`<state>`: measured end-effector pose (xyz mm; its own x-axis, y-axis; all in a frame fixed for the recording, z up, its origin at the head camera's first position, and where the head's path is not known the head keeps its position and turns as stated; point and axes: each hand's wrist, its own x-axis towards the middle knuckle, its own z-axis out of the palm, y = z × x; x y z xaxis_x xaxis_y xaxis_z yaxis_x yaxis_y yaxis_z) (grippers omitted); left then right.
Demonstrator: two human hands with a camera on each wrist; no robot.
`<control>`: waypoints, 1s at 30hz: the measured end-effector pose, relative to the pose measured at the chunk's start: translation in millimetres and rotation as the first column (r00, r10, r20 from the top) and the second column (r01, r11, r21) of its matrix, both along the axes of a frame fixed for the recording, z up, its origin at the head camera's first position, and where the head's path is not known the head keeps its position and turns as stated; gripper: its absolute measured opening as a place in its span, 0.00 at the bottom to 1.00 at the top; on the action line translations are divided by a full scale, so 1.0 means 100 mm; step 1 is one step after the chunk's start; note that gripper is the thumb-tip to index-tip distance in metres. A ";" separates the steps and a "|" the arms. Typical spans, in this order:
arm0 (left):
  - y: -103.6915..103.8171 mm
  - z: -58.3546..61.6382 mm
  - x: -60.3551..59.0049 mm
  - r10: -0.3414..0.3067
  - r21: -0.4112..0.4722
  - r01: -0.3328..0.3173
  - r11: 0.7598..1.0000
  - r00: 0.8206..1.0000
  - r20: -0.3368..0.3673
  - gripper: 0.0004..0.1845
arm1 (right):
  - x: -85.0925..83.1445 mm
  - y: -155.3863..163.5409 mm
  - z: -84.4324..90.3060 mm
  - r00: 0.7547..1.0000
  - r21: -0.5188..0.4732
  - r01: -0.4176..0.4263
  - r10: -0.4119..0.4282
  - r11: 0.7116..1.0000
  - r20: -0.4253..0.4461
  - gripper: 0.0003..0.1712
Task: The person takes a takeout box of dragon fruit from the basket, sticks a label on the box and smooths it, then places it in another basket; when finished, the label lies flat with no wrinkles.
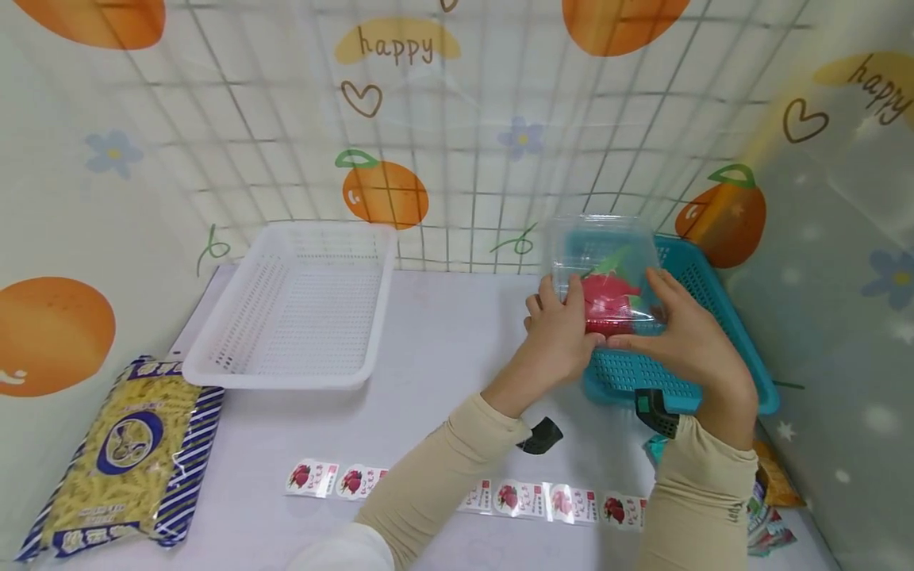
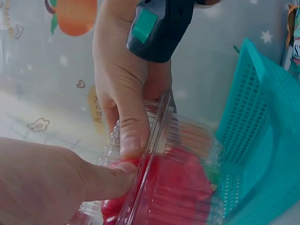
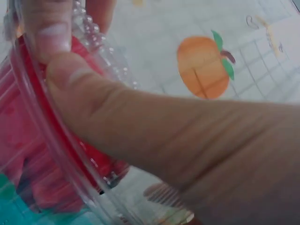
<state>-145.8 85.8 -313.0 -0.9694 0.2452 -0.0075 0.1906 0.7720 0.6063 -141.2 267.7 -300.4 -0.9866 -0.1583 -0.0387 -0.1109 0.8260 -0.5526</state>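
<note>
A clear plastic clamshell box (image 1: 603,238) is held between both hands over the teal basket. Inside it shows a red dragon fruit (image 1: 610,300) with green tips. My left hand (image 1: 560,333) grips the box's left side, and my right hand (image 1: 689,337) grips its right side. Both thumbs meet at the near edge; in the left wrist view the left hand (image 2: 47,180) and right hand (image 2: 124,89) press thumbs along the box's rim (image 2: 152,154). The right wrist view has my right thumb (image 3: 140,126) large across the box, close against the left thumb (image 3: 49,33).
The teal basket (image 1: 743,349) stands at the right, beneath the box. A white basket (image 1: 374,333) is at the back left, beside a pasta bag (image 1: 124,460). A strip of dragon fruit stickers (image 1: 517,500) lies along the front. Packets (image 1: 774,527) sit at the right edge.
</note>
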 end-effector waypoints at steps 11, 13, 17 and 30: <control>-0.31 0.03 0.05 -0.012 0.055 0.011 0.998 1.000 0.004 0.49 | 0.05 -0.34 0.01 0.999 0.011 0.032 -0.032 0.999 -0.033 0.67; -0.36 0.01 0.08 -0.012 0.066 0.013 0.998 1.000 -0.008 0.48 | 0.05 -0.39 0.01 0.999 0.010 0.025 -0.024 1.000 -0.036 0.68; -0.49 -0.06 0.13 -0.008 0.092 0.011 0.996 1.000 -0.030 0.48 | 0.07 -0.50 0.00 0.999 0.015 0.002 -0.001 1.000 -0.045 0.68; -0.83 -0.16 0.21 0.018 0.104 -0.008 0.995 0.995 -0.093 0.47 | 0.09 -0.82 -0.10 0.998 -0.023 -0.028 0.027 0.999 -0.063 0.66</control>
<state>-124.6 2.5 -329.4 -0.9678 0.2272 0.1087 0.2409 0.7089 0.6629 -132.4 185.9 -310.1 -0.9823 -0.1854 0.0269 -0.1681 0.8088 -0.5635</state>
